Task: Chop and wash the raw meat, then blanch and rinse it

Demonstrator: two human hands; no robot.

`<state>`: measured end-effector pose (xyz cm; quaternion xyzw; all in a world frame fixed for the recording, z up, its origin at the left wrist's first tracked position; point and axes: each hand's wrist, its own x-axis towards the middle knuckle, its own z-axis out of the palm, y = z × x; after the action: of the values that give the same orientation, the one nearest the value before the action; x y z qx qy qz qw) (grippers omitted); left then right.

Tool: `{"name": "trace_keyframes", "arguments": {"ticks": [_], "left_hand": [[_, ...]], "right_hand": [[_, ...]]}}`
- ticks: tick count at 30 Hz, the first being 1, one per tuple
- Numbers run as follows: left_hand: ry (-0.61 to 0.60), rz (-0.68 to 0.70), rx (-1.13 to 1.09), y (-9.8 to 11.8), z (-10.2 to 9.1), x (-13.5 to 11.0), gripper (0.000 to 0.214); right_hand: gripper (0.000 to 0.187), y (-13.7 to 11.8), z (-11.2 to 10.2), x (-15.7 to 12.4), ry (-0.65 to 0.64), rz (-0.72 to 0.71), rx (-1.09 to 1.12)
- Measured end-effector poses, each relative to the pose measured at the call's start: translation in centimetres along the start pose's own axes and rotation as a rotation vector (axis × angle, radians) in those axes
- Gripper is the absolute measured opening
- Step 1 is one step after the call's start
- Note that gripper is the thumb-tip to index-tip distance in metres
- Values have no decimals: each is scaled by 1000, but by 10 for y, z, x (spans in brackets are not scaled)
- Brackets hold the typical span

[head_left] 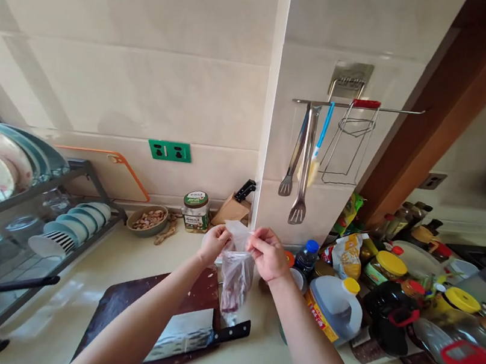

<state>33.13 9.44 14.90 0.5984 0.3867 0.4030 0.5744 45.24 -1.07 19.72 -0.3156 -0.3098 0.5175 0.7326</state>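
My left hand (214, 243) and my right hand (267, 254) both pinch the top of a clear plastic bag (235, 278) with dark reddish contents. The bag hangs between them above the counter. Below it lies a dark wooden cutting board (124, 304) with a cleaver (196, 339) resting on it, its black handle pointing right.
A dish rack (13, 221) with plates and bowls stands at the left. A bowl of nuts (148, 219), a jar (195, 210) and a knife block (233, 208) sit by the wall. Bottles, jars and an oil jug (333, 308) crowd the right side. Utensils (304, 161) hang on a wall rail.
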Motion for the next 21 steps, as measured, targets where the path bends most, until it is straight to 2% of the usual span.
{"name": "trace_keyframes", "arguments": {"ticks": [2, 5, 8, 10, 12, 13, 16, 17, 19, 21], "left_hand": [[-38, 20, -32, 20, -4, -5, 32], [-182, 40, -165, 53, -8, -22, 39], [-420, -3, -324, 81, -2, -42, 28], [-619, -44, -327, 92, 11, -55, 55], [-836, -79, -251, 95, 33, -69, 73], [-941, -93, -199, 92, 47, -78, 70], [-1217, -118, -76, 76, 99, -116, 29], [-1282, -125, -64, 69, 118, -132, 22], [-1363, -185, -77, 59, 158, -168, 34], [-1395, -305, -138, 55, 200, -206, 39]], "right_hand": [[25, -13, 15, -7, -21, -42, -9], [25, -39, 23, -33, -35, -99, -68], [30, -69, 24, -70, 88, -209, -133], [35, -85, 25, -96, 203, -279, -170], [38, -96, 26, -123, 269, -296, -200], [38, -98, 27, -136, 281, -286, -207], [34, -102, 22, -175, 302, -239, -199], [33, -104, 18, -188, 321, -237, -194], [32, -114, 3, -220, 397, -274, -200], [29, -132, -19, -264, 531, -355, -243]]}}
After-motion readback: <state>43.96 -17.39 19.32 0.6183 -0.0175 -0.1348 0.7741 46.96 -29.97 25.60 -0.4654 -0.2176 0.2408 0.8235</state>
